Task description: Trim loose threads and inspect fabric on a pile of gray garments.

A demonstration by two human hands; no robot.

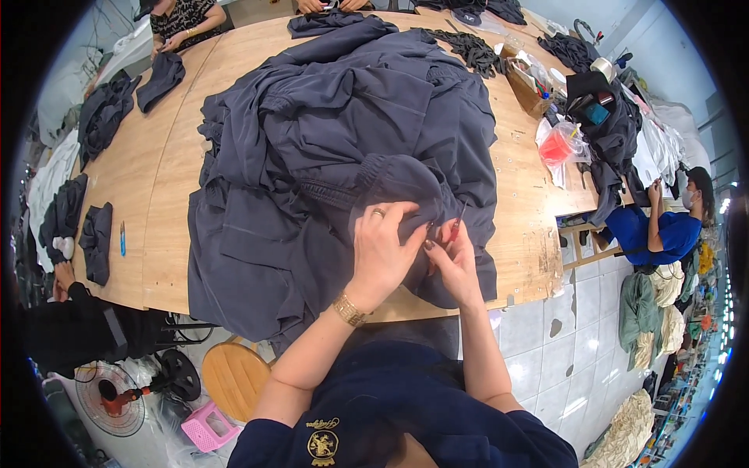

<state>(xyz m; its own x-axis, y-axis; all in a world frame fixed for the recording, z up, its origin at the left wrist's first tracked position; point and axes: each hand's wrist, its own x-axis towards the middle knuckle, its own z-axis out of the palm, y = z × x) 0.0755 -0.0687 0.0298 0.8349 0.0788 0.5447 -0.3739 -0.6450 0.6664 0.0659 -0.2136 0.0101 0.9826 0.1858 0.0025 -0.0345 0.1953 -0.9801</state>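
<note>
Left hand (pixel 382 243) pinches one dark garment (pixel 396 178); right hand (pixel 456 261) grips one red-handled tool (pixel 454 231). One heap (pixel 343 109) lies on the surface (pixel 521 261).

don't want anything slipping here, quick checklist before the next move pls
1. Left hand steadying the dark garment with the gathered waistband: ok, fingers are on it.
2. Red-handled tool secure: ok, it is in the right hand.
3. Tool tip off the cloth: cannot tell, too small.
4. Dark garment pile fully on the wooden table: not ok, cloth hangs over the near edge.
5. Blue tool out of the way: ok, lying far to the left.
</note>
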